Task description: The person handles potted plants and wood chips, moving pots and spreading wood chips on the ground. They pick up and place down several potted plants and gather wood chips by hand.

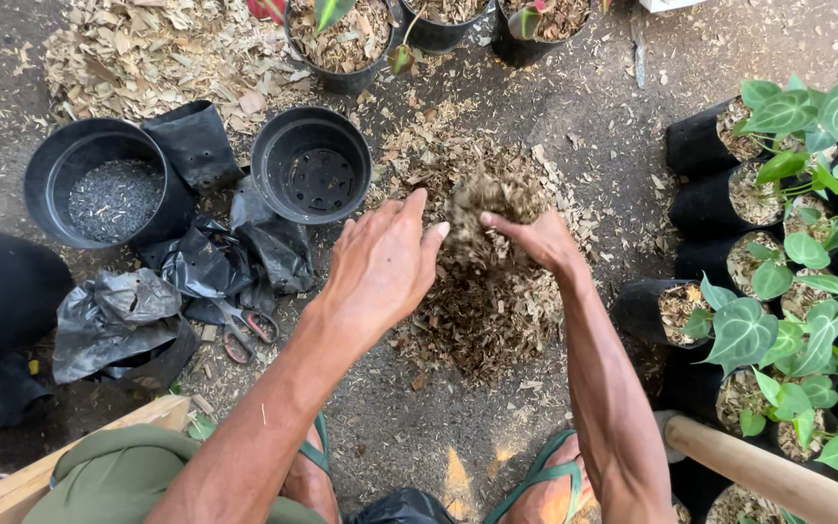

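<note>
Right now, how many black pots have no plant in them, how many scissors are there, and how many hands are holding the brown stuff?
Empty black pots: 2, one with grey bits inside and one bare
Scissors: 1
Hands holding the wood-chip mix: 2, left and right
Total: 5

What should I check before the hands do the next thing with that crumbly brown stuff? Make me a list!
1. Both hands on the clump: ok. The left hand and right hand cup a clump of wood chips between them.
2. Clump holding together: not ok. Bits are dropping onto the chip pile below.
3. Empty pot close by: ok. The empty black pot stands just left of the hands.
4. Pot upright: ok.
5. Scissors out of the way: ok. The scissors lie beside the black plastic bags, apart from the hands.
6. Feet steady: cannot tell. Only the green sandals show.
</note>
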A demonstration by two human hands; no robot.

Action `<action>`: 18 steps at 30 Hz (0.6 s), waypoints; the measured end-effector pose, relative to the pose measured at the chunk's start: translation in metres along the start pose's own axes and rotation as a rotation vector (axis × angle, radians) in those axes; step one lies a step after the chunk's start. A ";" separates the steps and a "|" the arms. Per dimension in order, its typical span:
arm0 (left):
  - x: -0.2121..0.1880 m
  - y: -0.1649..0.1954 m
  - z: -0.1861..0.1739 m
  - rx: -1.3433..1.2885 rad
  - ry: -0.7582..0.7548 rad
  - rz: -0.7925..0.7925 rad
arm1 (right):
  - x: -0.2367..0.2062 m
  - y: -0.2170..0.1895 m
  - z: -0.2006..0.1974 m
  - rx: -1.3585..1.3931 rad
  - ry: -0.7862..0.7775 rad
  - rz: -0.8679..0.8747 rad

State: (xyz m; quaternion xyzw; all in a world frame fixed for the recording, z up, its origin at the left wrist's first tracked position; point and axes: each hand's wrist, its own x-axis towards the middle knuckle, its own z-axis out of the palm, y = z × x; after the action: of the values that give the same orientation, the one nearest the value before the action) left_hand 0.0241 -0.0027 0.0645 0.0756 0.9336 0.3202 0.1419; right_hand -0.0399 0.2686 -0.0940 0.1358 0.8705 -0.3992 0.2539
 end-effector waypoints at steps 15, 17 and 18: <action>0.009 -0.007 0.011 0.016 -0.009 -0.016 | 0.073 0.001 0.110 -0.907 0.204 -0.269; 0.007 -0.005 0.009 0.007 -0.008 -0.015 | 0.068 0.002 0.108 -0.818 0.147 -0.161; 0.006 -0.004 0.007 0.008 -0.003 -0.014 | 0.065 0.000 0.105 -0.768 0.122 -0.112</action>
State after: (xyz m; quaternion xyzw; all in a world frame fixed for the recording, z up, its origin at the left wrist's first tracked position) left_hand 0.0199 -0.0005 0.0554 0.0704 0.9351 0.3155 0.1454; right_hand -0.0587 0.1910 -0.1878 0.0065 0.9761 -0.0490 0.2118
